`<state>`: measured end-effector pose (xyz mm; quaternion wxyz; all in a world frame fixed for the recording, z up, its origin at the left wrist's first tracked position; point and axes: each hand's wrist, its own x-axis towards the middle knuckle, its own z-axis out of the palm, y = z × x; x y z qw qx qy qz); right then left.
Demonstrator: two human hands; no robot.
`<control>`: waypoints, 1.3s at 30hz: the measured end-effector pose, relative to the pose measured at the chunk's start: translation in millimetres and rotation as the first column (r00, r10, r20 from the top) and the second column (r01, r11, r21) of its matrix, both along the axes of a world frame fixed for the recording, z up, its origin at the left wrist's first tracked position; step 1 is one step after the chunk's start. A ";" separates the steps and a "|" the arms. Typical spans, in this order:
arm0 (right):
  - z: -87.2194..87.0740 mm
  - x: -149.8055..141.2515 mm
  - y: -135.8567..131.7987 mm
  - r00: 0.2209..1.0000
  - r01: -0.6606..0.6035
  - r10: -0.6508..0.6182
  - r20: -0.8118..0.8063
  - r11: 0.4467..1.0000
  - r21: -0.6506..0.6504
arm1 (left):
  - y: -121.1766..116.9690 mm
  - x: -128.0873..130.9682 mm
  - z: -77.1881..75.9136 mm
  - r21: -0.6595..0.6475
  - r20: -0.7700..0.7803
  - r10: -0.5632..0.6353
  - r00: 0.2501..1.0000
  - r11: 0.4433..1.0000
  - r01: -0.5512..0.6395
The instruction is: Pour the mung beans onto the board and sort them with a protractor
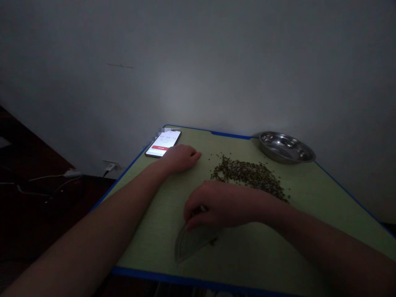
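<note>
Bare forearms (93, 231) cross a blue-edged, pale-green tabletop (148, 243): right hand (221, 204) gripping a tilted, clear plastic container (192, 245) near small brown seeds (250, 173), left hand (181, 159) loosely closed beside a lit, dark-edged phone (163, 144). Dragging the right hand could scatter seeds.

Open lane between phone (158, 144) and metal bowl (286, 147), seed pile (250, 175) blocking mid-table

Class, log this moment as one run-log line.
Left hand: on table near phone | Right hand: fingers on clear container | Seed-like bits: scattered on table | Metal bowl: far right
</note>
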<state>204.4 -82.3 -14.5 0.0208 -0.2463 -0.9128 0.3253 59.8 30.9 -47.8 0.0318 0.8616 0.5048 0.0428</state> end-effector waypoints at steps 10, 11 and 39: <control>0.2 29.8 -11.7 0.997 0.027 -0.025 0.074 0.999 -0.030 | 0.2 -0.2 1.7 -0.005 -0.024 0.007 1.000 1.000 -0.007; 0.7 33.2 -12.9 0.996 0.038 -0.035 0.082 0.999 -0.035 | 0.1 0.0 1.9 -0.007 -0.023 0.012 1.000 1.000 -0.012; -6.8 113.6 -38.3 0.861 0.502 -0.497 0.105 0.865 -0.018 | 1.5 -1.8 1.1 -0.019 -0.037 0.029 0.999 0.999 -0.030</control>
